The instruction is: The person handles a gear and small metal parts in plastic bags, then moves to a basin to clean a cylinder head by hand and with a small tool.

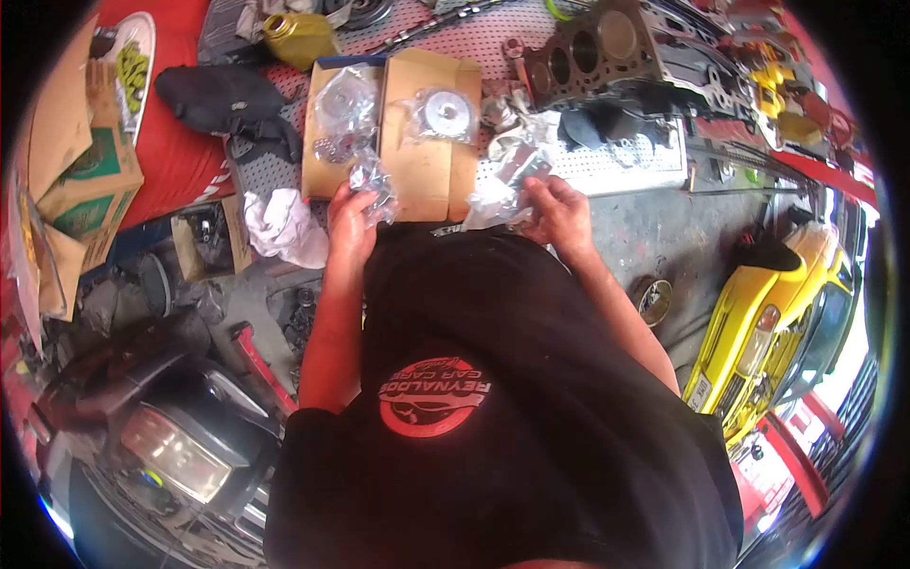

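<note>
My left hand [350, 216] is closed on a small clear plastic bag [374, 186] with a metal part inside, over the front edge of an open cardboard box [417, 185]. Pinched in my right hand [563, 214] is another clear plastic bag [500, 194], which hangs out to the left of my fingers. A wrapped round metal part [447, 116] lies on the box's right half. In the left half sits a toothed wheel in plastic wrap [345, 102].
An engine block [592, 52] stands at the back right of the perforated metal bench. Left of the box are a black bag [223, 100] and a white rag [282, 226]. A yellow jug [299, 40] lies behind. A yellow car [768, 322] is at the right.
</note>
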Tool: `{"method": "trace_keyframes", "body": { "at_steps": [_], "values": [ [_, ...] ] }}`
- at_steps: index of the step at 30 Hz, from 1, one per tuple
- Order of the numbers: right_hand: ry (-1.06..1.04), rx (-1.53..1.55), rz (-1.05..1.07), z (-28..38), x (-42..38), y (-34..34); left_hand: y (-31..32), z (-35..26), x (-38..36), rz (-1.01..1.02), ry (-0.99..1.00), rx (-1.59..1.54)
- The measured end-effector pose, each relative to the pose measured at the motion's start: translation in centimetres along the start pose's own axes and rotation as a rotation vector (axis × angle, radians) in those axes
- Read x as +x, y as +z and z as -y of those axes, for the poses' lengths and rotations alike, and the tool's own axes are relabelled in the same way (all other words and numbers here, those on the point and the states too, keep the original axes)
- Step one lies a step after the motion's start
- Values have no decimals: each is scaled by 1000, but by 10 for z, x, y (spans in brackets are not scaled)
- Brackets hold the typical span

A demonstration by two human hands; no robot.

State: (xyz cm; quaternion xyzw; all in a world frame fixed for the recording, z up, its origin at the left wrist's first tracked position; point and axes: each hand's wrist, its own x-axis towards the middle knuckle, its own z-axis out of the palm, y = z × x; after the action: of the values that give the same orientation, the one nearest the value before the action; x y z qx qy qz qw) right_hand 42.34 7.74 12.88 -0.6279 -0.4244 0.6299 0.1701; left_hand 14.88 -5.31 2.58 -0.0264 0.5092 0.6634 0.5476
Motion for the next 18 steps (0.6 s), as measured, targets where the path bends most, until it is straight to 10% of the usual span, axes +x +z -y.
{"method": "trace_keyframes", "body": {
  "at_steps": [13,18],
  "values": [
    [-17,85,33,0,1,-2,-4,16,5,-11,-12,-47],
    [-26,13,-19,1,-2,-3,-30,20,26,-352,55,102]
  ]
}}
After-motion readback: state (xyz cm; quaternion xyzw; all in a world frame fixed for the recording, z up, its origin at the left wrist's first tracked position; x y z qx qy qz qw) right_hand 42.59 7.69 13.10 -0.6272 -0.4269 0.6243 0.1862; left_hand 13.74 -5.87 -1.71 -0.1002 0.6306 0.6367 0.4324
